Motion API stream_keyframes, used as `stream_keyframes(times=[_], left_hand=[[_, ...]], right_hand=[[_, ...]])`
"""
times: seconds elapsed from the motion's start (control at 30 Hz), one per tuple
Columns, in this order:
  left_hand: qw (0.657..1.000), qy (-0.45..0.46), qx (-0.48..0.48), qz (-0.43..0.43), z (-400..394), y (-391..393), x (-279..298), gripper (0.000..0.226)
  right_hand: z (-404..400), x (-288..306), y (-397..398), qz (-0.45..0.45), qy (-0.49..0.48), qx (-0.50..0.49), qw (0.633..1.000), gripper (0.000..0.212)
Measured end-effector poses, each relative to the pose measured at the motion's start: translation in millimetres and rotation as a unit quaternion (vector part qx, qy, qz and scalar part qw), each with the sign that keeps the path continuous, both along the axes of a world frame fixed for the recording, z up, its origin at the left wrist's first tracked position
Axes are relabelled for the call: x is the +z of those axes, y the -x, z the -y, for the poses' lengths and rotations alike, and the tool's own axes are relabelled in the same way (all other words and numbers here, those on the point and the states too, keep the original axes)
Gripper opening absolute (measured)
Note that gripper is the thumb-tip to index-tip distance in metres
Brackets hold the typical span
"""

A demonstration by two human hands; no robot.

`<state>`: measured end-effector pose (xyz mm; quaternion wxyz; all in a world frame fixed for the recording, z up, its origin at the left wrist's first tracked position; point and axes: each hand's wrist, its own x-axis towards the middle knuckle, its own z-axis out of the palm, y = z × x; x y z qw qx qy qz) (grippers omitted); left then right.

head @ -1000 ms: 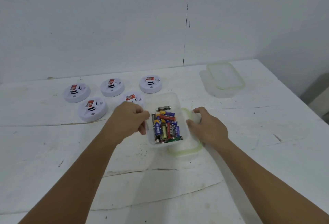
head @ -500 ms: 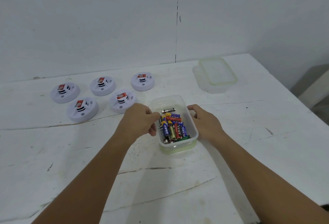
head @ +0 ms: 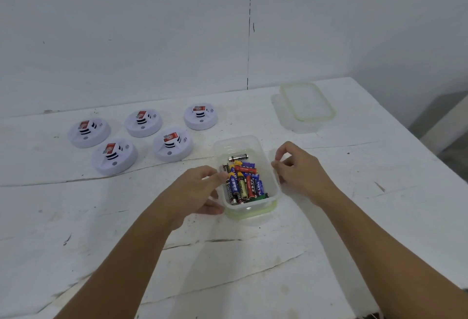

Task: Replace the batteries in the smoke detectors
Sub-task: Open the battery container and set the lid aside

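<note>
1. Batteries [head: 242,181] lay heaped in an open clear plastic container [head: 269,166], which sat on its green-rimmed lid [head: 249,214] near the middle of the white table [head: 329,242].
2. Judging by this layout, the task stood at its opening step: the supply of cells was set out, and none of the five smoke detectors [head: 173,144] looked touched.
3. The left hand [head: 195,192] gripped the container's left wall, fingertips at the rim and thumb low by the base.
4. The right hand [head: 298,169] hung just beside the right wall, fingers loosely curled and holding nothing; whether it touched the plastic could not be told.
5. The next move probably called for reaching left to the nearest detector, just beyond the container, and turning it over to find its battery door.
6. The detectors lay in two rows at the left rear, each with a red label on top.
7. A second container with its lid [head: 307,102] stood well apart at the right rear.
8. The table was scuffed and cracked, set against a plain white wall [head: 152,27] bearing a vertical dark seam.
</note>
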<state>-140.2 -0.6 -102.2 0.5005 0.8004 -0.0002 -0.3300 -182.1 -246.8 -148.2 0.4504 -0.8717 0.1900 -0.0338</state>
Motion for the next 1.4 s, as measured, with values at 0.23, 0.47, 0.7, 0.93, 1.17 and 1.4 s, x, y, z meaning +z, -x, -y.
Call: stream_keyframes(times=[0.23, 0.47, 0.7, 0.93, 1.17, 1.4], left_hand=[[0.998, -0.004, -0.004, 0.059, 15.3, -17.6, -11.9, 0.031], [0.997, 0.030, 0.054, 0.055, 43.7, -43.9, -12.7, 0.029], [0.993, 0.076, 0.080, 0.041, 80.2, -77.4, -15.5, 0.024], [0.991, 0.077, 0.094, 0.060, 98.7, -112.2, -21.0, 0.027], [0.991, 0.061, 0.100, 0.064, 110.6, -132.0, -18.0, 0.030], [0.987, 0.066, 0.106, 0.101, 110.3, -134.0, -25.7, 0.022]], right_hand=[[4.6, 1.3, 4.8, 0.019, -0.111, -0.042, 0.993, 0.017], [6.8, 10.8, -11.5, 0.016, -0.253, -0.063, 0.965, 0.037], [2.5, 31.1, -51.4, 0.010, -0.236, -0.054, 0.970, 0.027], [4.8, 26.9, -95.8, 0.029, -0.144, -0.083, 0.986, 0.044], [11.2, 18.5, -125.3, 0.025, -0.102, -0.093, 0.990, 0.044], [8.0, 18.6, -116.7, 0.051, -0.080, -0.087, 0.992, 0.036]])
